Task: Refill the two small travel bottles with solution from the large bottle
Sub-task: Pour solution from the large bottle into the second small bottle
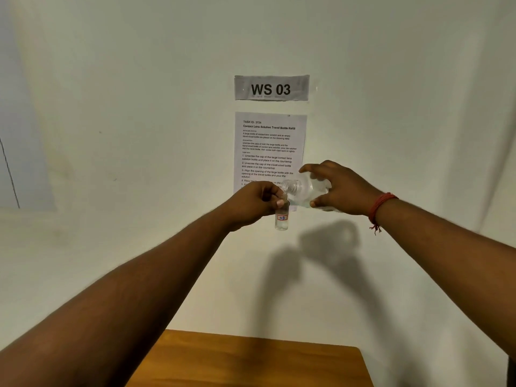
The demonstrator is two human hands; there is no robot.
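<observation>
A person holds both arms out toward a wall, above a wooden table (251,358). The left hand (252,203) pinches a small bottle (281,217) upright by its neck, a red-bordered label on its side. The right hand (339,188) grips a large clear bottle (305,189) tipped sideways, its uncapped threaded mouth just above the small bottle's opening. This looks like the pour into one small bottle; whether liquid flows is unclear. The second small bottle and all caps are out of sight.
</observation>
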